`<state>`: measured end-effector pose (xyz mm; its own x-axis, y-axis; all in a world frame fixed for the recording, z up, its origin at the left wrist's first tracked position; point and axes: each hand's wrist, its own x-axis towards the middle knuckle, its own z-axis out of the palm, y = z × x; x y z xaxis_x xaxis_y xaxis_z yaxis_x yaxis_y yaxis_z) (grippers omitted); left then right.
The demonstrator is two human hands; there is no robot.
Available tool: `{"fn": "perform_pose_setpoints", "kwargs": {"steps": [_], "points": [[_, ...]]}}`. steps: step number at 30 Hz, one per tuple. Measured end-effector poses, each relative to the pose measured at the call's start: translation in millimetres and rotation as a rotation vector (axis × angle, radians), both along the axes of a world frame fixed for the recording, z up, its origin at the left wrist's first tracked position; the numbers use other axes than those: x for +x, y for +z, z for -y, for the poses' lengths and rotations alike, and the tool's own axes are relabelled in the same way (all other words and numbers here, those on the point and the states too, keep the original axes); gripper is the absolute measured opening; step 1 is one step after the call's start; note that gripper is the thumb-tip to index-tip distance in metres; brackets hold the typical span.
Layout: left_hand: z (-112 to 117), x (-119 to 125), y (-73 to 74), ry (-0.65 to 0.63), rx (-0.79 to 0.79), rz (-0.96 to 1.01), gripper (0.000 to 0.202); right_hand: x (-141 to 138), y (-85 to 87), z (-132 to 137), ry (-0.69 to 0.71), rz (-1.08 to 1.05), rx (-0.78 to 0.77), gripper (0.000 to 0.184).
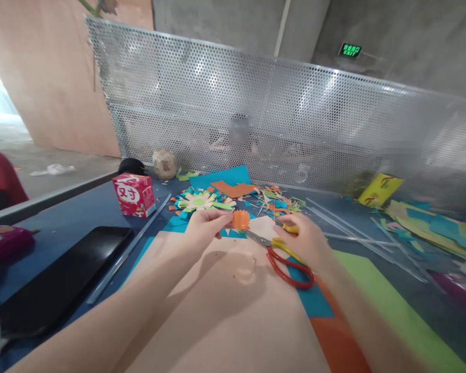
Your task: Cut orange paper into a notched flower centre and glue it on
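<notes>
Above a blue worktop (81,212), the left hand (206,228) pinches 1 notched orange paper piece (241,219) by its left edge, probably to leave the other edges free for cutting. The right hand (308,241) curls around 1 pair of scissors (270,243), tips angled toward the piece's lower edge; whether they touch is unclear. 1 broad tan sheet (225,321) lies beneath both hands, perhaps as a surface to work over. Beyond sit 1 paper rosette (198,201) and a heap of scraps (275,202) too jumbled to count. To the left, 1 black phone (66,274) and 1 red box (134,194) rest apart, seemingly out of the way.
</notes>
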<state>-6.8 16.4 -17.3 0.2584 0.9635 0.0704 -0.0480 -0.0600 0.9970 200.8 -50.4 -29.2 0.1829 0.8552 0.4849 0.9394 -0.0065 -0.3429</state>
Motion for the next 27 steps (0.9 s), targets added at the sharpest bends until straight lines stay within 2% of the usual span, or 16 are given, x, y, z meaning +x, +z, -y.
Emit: {"fn": "perform_pose_setpoints", "kwargs": {"steps": [2, 4, 6, 10, 13, 19, 23, 24, 25, 27], "points": [[0.2, 0.3, -0.5, -0.001, 0.000, -0.007, 0.011, -19.9, -0.6, -3.7, 0.225, -0.219, -0.028, 0.029], [0.3, 0.8, -1.0, 0.000, 0.013, -0.011, 0.012, -35.1, 0.2, -5.4, 0.332, -0.292, -0.034, 0.030], [0.0, 1.3, -1.8, -0.001, 0.026, -0.020, 0.012, -44.3, 2.9, -5.5, 0.358, -0.356, -0.053, 0.027], [-0.7, 2.2, -3.6, -0.026, 0.013, -0.025, 0.012, -47.8, 8.1, -4.5, 0.341, -0.448, -0.098, 0.009], [-0.7, 2.2, -4.1, -0.031, 0.010, -0.013, 0.011, -44.1, 6.8, -4.1, 0.299, -0.431, -0.107, 0.007], [-1.4, 1.6, -4.5, -0.029, 0.033, -0.001, 0.011, -47.1, -4.1, -1.7, 0.301, -0.387, -0.088, 0.006], [-1.5, 1.2, -5.0, -0.050, 0.031, 0.012, 0.013, -61.0, -9.2, -2.7, 0.349, -0.497, -0.102, 0.037], [-1.3, 1.2, -5.1, -0.058, 0.028, 0.019, 0.014, -63.9, -10.6, -4.3, 0.364, -0.548, -0.124, 0.038], [-1.1, 1.2, -5.0, -0.062, 0.021, 0.025, 0.015, -66.0, -12.2, -6.4, 0.373, -0.599, -0.151, 0.034], [-0.9, 1.3, -4.5, -0.063, 0.002, 0.047, 0.018, -67.2, -16.3, -10.8, 0.356, -0.627, -0.174, 0.014]]}}
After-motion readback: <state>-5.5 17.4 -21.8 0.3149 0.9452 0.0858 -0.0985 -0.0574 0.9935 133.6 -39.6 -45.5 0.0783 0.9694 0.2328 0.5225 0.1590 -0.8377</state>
